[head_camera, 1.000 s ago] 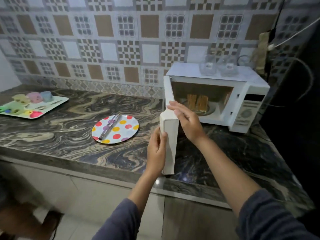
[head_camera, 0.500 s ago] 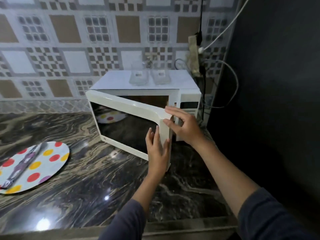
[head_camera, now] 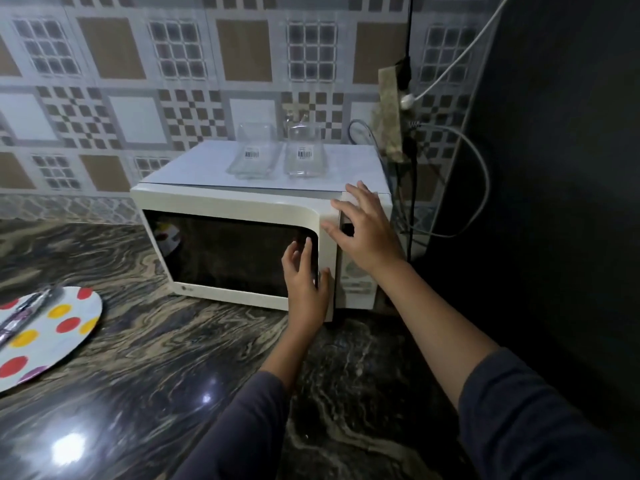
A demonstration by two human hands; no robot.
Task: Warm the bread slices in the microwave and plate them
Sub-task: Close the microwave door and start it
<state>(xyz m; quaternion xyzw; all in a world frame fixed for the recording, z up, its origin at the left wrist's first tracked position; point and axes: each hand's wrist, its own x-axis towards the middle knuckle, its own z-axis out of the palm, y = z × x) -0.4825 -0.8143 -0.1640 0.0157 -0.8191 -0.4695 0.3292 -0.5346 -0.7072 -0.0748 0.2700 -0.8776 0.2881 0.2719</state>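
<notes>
Plate left of microwave, on counter.

Glossy veined stone table, smooth cream plastic microwave with dark reflective door glass, clear containers upper centre.

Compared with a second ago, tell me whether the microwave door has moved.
Yes. The door has swung from wide open back to closed against the microwave body, with the left hand flat on its right edge.

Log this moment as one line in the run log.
white microwave: door looks closed | left hand: flat against door front | right hand: spread over door's upper right corner | white dotted round plate: no bread
</notes>
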